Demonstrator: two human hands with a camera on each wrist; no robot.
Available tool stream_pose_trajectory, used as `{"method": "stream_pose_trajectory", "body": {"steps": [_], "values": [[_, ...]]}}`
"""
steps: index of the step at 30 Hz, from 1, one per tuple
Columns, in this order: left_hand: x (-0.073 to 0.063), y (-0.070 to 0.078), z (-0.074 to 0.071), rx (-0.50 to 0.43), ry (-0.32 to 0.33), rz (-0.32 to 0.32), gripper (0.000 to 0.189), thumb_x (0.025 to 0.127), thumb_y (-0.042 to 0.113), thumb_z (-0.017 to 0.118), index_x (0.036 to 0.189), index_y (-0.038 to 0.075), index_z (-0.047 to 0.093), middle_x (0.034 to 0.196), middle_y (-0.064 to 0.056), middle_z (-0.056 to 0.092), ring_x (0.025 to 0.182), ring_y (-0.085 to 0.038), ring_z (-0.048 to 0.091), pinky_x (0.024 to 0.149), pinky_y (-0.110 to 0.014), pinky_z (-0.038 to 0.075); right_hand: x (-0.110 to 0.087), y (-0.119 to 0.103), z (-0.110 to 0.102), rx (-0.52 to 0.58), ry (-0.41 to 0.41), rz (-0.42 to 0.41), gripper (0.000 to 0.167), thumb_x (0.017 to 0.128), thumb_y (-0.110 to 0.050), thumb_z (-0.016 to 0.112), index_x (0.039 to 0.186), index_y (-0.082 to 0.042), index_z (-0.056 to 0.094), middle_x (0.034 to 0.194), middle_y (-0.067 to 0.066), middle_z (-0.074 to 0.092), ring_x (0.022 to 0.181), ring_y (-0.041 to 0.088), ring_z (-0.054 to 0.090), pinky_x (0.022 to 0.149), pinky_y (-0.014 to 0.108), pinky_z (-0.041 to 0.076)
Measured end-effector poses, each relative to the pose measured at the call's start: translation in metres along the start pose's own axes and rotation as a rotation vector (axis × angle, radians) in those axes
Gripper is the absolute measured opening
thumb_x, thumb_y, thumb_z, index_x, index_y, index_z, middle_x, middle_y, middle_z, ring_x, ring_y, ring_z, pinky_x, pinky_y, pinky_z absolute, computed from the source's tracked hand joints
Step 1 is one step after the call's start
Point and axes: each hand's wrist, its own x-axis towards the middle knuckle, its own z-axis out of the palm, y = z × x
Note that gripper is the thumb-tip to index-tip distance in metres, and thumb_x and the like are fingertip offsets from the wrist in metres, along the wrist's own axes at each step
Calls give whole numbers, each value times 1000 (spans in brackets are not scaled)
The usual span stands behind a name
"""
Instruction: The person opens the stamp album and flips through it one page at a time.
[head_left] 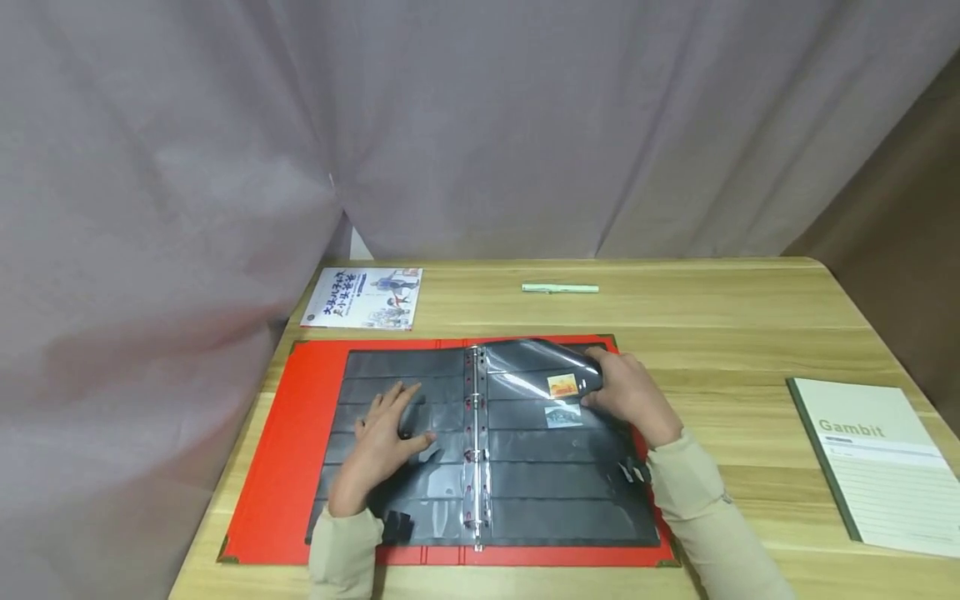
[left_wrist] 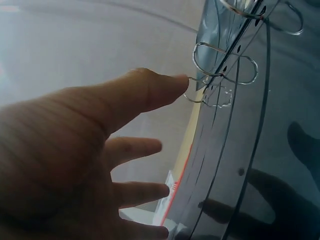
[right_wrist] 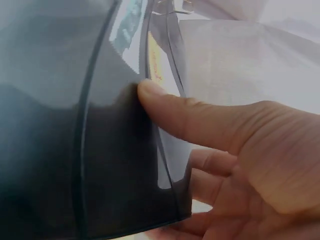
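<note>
Head view: right of the rings (head_left: 473, 456), a glossy black page (head_left: 558, 450) part-hides the right hand (head_left: 632, 395) pinching it; left hand (head_left: 382, 444) splayed.

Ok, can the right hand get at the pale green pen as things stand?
Probably not yet: the right hand grips the black pocket page and would likely need to let go first; the pale green pen lies uncovered beyond it.
</note>
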Motion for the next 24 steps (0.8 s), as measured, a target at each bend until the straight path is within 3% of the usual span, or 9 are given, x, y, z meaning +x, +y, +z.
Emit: {"method": "stream_pose_trajectory", "body": {"steps": [4, 12, 17, 24], "values": [[-2, 0, 0, 5, -13, -1, 72, 86, 26, 81, 150, 14, 50, 162, -22, 28, 148, -53, 11, 105, -83, 4, -2, -3, -2, 3, 12, 32, 81, 73, -5, 88, 143, 9, 49, 124, 31, 62, 101, 40, 59, 88, 55, 50], [-2, 0, 3, 13, -39, -22, 72, 82, 21, 85, 146, 13, 55, 162, -22, 28, 148, -52, 11, 105, -82, 4, -6, -1, -7, 48, 3, 33, 87, 76, -2, 83, 148, 13, 36, 135, 34, 55, 111, 46, 59, 93, 59, 49], [1, 2, 6, 78, -73, -44, 74, 77, 16, 89, 144, 12, 58, 162, -23, 27, 149, -52, 9, 106, -81, 7, -5, 2, -11, 71, 13, 4, 84, 77, 4, 75, 150, 13, 33, 142, 36, 47, 130, 54, 45, 107, 63, 37], [2, 4, 8, 103, -83, -51, 77, 73, 12, 91, 143, 12, 59, 162, -23, 26, 148, -53, 9, 106, -81, 8, -6, 3, -17, 85, -7, -12, 83, 78, 8, 70, 151, 11, 32, 149, 36, 39, 134, 56, 38, 109, 66, 31]]}}
